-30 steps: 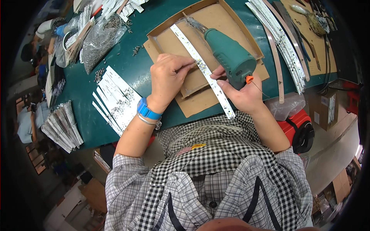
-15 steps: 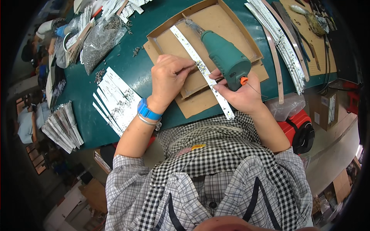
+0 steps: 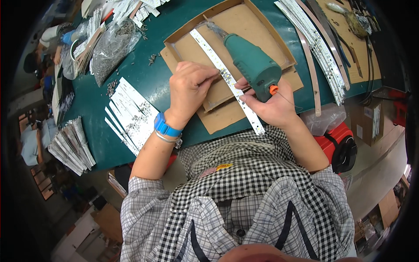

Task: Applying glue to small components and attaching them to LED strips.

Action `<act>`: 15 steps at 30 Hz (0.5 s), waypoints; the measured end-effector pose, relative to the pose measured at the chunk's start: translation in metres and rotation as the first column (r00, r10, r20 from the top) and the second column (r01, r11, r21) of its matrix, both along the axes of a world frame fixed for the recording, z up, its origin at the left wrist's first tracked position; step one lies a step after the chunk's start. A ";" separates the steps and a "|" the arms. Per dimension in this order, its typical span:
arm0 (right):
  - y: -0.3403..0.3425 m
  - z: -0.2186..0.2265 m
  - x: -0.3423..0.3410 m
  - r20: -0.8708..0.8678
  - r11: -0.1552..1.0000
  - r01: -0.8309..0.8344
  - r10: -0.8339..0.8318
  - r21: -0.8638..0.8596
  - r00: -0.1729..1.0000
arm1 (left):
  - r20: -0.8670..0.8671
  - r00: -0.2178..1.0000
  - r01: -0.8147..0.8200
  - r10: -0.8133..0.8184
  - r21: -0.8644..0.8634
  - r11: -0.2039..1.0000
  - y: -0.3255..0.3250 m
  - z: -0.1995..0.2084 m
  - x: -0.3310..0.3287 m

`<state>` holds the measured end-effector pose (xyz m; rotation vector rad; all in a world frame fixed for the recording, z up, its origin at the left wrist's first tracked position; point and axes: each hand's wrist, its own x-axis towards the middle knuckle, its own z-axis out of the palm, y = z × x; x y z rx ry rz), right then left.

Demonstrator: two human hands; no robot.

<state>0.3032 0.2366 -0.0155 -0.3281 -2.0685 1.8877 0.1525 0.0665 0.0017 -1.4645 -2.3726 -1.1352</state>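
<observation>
Strip (image 3: pixel 224 77) seems part-done, specks (image 3: pixel 226 74) clustered beside the pressed-together fingers (image 3: pixel 211 76) of the left hand (image 3: pixel 188 84), while the right hand (image 3: pixel 279 108)'s grip, and whether loose strips (image 3: pixel 132 99) farther left are finished, stay unclear.

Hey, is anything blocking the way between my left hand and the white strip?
Nothing visible: the left hand has its fingertips right at the left edge of the strip. The green tool and right hand are on the strip's right side, outside that gap.
</observation>
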 end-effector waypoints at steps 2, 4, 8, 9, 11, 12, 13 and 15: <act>0.000 0.001 0.001 0.023 1.000 -0.003 0.003 -0.013 1.000 | -0.032 0.999 0.015 -0.015 -0.012 1.000 0.000 0.003 0.000; 0.000 0.001 0.001 0.032 1.000 -0.001 0.001 0.001 0.999 | -0.045 0.999 0.018 -0.019 -0.017 1.000 0.000 0.003 -0.001; 0.000 0.001 0.002 0.056 1.000 -0.008 0.009 -0.015 0.998 | -0.039 0.999 0.025 -0.026 -0.013 1.000 -0.001 0.002 0.000; 0.000 0.002 0.001 0.055 1.000 -0.009 0.010 -0.015 0.998 | -0.035 0.999 0.027 -0.028 -0.020 0.999 -0.001 0.003 0.000; 0.001 0.004 0.001 0.056 1.000 -0.012 0.013 -0.016 0.998 | -0.023 0.999 0.031 -0.032 -0.035 0.999 -0.001 0.005 -0.001; 0.000 0.004 0.001 0.058 1.000 -0.011 0.013 -0.022 0.998 | -0.026 0.999 0.034 -0.035 -0.036 0.999 -0.001 0.005 -0.001; 0.000 0.003 0.002 0.060 1.000 -0.011 0.013 -0.027 0.998 | -0.031 0.999 0.036 -0.037 -0.036 0.999 -0.001 0.005 0.000; 0.000 0.003 0.002 0.058 0.999 -0.012 0.014 -0.031 0.998 | -0.031 0.999 0.037 -0.038 -0.032 0.999 -0.001 0.004 0.000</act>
